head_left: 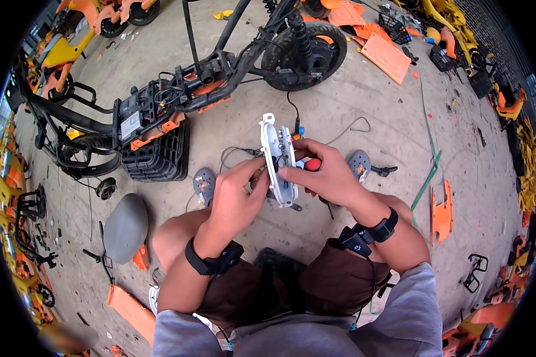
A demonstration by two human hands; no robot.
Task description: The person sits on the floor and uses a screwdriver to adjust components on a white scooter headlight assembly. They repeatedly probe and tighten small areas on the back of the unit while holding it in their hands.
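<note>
In the middle I hold an oval white plastic housing (270, 143) on edge, with small dark and metal parts inside. My left hand (238, 193) grips its left side with closed fingers. My right hand (327, 175) is closed at its right side, its thumb at the inside, holding a small tool with a red and blue handle (313, 164); the tool's tip is hidden. A dark cable (292, 107) with small coloured connectors lies just beyond the housing. Both my wrists have black straps with small devices.
A stripped scooter frame (217, 53) with a black crate (161, 160) stands ahead. A grey seat (125, 229), orange panels (385, 56) and loose cables lie on the concrete floor (375, 107) around me. Yellow and orange scooters and parts are heaped along both sides.
</note>
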